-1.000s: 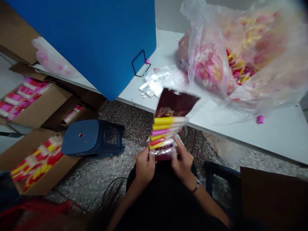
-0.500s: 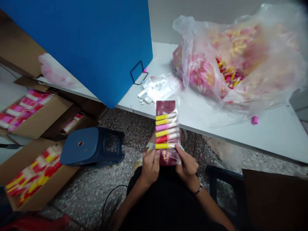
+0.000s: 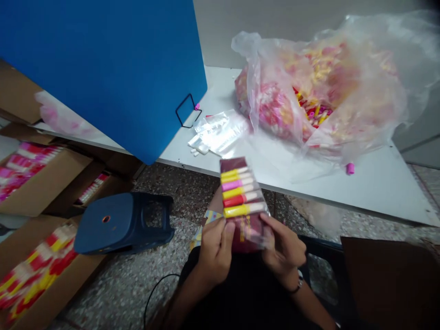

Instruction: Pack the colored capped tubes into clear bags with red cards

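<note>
Between my two hands, over my lap, is a clear plastic packet (image 3: 244, 231) with a maroon card and several yellow, pink and red pen-like tubes with whitish ends lying across it in a column. My left hand (image 3: 216, 245) pinches its lower left edge, thumb on top. My right hand (image 3: 283, 245) grips the lower right side, its index finger by the end of the lowest yellow tube. What the tubes are, I cannot make out. Beyond the packet, flat clear plastic sleeves (image 3: 223, 133) lie on the white table (image 3: 271, 172).
A large translucent bag (image 3: 268, 101) of coloured tubes stands on the table, a pink cap (image 3: 350, 168) near it. A blue panel (image 3: 113, 68) stands to the left. Cardboard boxes (image 3: 65, 176) of packed tubes and a dark blue stool (image 3: 106, 222) are on the left.
The packet has tilted, its top now leaning left, and its lower end has come slightly nearer to me. My right hand has moved right and down. The whole view has shifted a little.
</note>
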Demonstrator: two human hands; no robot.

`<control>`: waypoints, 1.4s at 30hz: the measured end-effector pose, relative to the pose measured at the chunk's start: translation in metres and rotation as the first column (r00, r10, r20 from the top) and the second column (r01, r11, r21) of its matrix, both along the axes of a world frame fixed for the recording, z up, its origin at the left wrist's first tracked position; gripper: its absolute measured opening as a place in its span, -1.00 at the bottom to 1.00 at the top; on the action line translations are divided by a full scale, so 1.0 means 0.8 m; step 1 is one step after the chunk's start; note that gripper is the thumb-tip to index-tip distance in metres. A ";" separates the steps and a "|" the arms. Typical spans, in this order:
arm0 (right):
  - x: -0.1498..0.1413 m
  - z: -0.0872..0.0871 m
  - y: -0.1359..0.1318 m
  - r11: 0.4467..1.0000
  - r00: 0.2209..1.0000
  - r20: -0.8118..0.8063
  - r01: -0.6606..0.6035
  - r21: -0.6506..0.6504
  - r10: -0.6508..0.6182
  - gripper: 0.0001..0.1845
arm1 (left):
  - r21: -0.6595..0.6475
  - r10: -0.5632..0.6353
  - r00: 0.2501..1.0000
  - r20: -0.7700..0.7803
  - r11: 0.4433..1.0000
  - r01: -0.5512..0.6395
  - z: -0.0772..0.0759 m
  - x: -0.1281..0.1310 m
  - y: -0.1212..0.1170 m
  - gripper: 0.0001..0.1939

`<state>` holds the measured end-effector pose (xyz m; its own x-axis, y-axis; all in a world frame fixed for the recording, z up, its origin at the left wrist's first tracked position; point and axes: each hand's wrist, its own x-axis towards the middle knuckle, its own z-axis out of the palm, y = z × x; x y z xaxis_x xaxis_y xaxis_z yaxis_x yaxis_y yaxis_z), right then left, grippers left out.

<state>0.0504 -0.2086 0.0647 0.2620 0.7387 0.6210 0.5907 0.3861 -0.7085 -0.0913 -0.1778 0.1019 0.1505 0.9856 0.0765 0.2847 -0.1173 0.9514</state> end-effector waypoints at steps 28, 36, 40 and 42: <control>0.003 -0.117 0.016 0.543 0.386 -0.887 -0.702 -0.460 -0.253 -0.45 | -0.746 0.152 0.901 0.405 0.625 0.230 -0.124 -0.031 -0.004 -0.53; 0.011 -0.071 0.013 0.450 0.305 -0.921 -0.806 -0.384 -0.240 -0.58 | -0.580 -0.016 0.935 0.355 0.780 0.234 -0.104 -0.027 -0.008 -0.54; 0.010 -0.063 0.019 0.372 0.270 -0.942 -0.868 -0.328 -0.199 -0.70 | -0.544 -0.013 0.953 0.303 0.819 0.184 -0.090 -0.035 -0.009 -0.59; 0.008 -0.060 0.022 0.353 0.287 -0.947 -0.879 -0.320 -0.144 -0.71 | -0.518 0.007 0.958 0.287 0.843 0.149 -0.087 -0.038 -0.008 -0.59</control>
